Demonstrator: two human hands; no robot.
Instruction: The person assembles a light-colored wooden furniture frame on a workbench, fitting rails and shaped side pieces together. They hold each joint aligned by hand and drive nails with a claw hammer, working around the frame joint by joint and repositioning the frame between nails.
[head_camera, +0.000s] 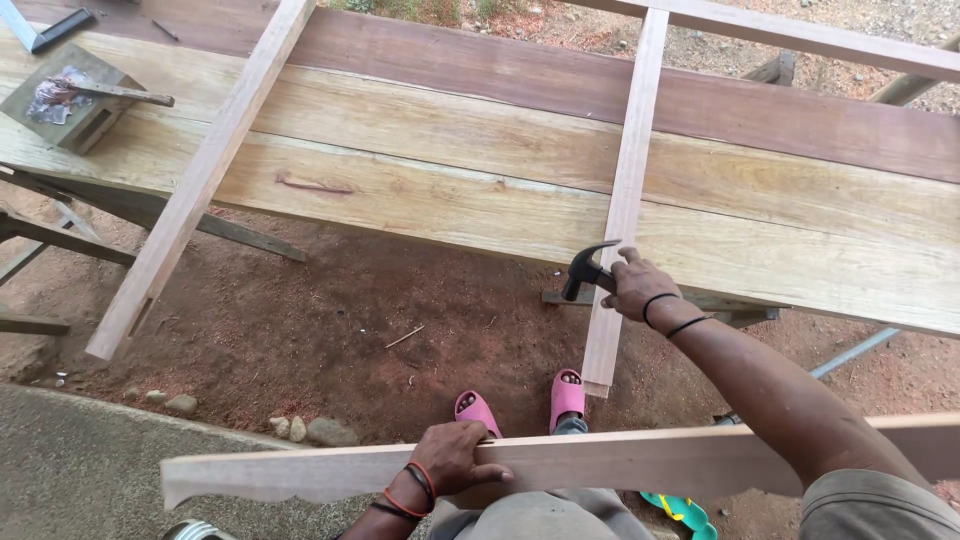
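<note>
The right hand (637, 285) is closed around a claw hammer (588, 268), its head just beside the upright slat (625, 200) lying across the plank bench (480, 170). The left hand (455, 455) grips the near board (600, 462) (fingers curled over its top edge), which lies crosswise above two pink sandals (567, 398).

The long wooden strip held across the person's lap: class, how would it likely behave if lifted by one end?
The long wooden strip is thin and very long, so it would probably sag and wobble a little. It looks like light, planed timber, likely easy to raise. The left hand grips it well off-centre, so the far end may tip down.
</note>
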